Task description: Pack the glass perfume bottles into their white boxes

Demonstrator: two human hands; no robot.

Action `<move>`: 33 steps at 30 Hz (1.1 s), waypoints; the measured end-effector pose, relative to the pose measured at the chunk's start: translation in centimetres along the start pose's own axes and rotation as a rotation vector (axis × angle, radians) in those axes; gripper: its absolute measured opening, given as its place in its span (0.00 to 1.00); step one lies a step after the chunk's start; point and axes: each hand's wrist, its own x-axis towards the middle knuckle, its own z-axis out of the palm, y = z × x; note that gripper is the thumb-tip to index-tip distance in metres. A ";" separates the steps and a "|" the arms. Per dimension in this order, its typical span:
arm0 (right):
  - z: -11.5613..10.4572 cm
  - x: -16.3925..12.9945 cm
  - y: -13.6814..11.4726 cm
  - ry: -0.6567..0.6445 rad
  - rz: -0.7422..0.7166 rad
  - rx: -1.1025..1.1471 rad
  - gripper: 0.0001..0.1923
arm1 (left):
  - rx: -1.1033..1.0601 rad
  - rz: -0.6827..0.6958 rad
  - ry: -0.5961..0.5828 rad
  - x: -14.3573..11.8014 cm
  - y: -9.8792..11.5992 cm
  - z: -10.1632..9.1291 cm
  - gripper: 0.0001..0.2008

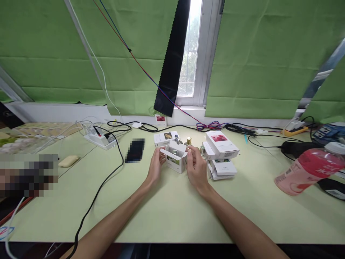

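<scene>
A small white carton [176, 166] with a green picture on its front stands on the table, its top flaps raised. Inside it shows the silver cap of a small bottle [175, 152]. My left hand [155, 166] grips the carton's left side and flap. At the right side, my right hand [196, 167] has its thumb and fingers pinched at the other flap. Just behind are small bottles, one with a gold cap [189, 140] and one with a silver cap [176, 137], partly hidden. A closed white box [161, 138] lies behind my left hand.
White boxes [222, 145] are stacked right of my right hand. A phone [135, 150], a power strip [101, 139] and a black cable [107, 176] lie left. A pink drink bottle [307, 171] is at far right. A small box [161, 119] stands by the wall.
</scene>
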 end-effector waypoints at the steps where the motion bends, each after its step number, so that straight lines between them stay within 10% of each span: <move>1: 0.0 0.0 0.0 0.000 -0.006 -0.001 0.16 | 0.025 0.011 -0.011 0.0 0.0 -0.1 0.25; 33: -0.1 0.2 0.5 0.048 -0.022 -0.013 0.13 | 0.284 0.179 -0.071 -0.5 0.7 -0.4 0.25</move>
